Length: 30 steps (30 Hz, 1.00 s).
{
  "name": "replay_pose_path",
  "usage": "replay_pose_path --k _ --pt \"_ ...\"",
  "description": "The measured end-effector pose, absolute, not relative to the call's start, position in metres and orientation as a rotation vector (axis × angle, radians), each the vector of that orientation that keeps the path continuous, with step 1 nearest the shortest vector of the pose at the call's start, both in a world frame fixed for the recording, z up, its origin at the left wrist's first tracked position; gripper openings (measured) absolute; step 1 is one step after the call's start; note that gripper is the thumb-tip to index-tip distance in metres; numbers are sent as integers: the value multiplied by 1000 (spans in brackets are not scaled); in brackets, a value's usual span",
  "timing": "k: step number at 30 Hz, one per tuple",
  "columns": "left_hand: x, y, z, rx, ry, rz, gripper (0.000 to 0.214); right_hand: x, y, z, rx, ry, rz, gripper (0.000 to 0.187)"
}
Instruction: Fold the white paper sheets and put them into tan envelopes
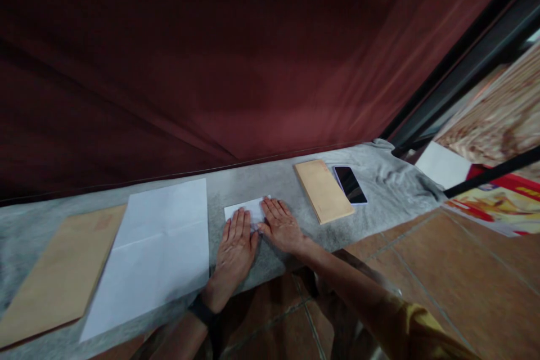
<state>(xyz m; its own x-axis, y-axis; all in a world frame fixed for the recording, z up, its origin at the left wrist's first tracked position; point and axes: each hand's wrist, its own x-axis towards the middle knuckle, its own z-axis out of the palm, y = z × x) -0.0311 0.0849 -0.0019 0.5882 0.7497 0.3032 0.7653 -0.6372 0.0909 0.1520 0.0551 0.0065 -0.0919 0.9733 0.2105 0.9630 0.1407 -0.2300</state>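
Note:
A small folded white paper (253, 209) lies on the grey cloth in front of me. Flat on its left part rests my left hand (237, 242), fingers stretched forward. My right hand (282, 226) presses on the paper's right side, its fingers also laid out flat. The two thumbs nearly meet at the near edge, and the hands cover much of the paper. To the left is a large white sheet (162, 242) with a crease across its middle. On the right, a brown envelope (324, 191) lies beside a phone (351, 185) with a dark screen.
A larger stack of brown envelopes (70, 264) lies at the far left, partly under the white sheet. Grey cloth (388, 180) covers the narrow bench. A dark red curtain (253, 67) hangs behind it. At right, a dark frame bar (493, 171) crosses before a colourful printed box (502, 199).

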Motion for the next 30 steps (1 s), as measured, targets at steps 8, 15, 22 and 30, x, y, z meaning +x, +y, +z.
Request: replay_pose_path --k 8,15,22,30 --pt "-42 93 -3 -2687 -1413 -511 67 157 54 10 -1989 -2107 96 66" --pt "-51 99 -8 -2670 -1486 -525 76 163 52 12 -2068 -2076 131 66" --pt "-52 99 -8 -2683 -1528 -491 82 165 50 14 -2088 -2050 134 67" --pt "-56 101 -11 -2676 -1544 -523 88 171 48 14 -2115 -2062 164 65"
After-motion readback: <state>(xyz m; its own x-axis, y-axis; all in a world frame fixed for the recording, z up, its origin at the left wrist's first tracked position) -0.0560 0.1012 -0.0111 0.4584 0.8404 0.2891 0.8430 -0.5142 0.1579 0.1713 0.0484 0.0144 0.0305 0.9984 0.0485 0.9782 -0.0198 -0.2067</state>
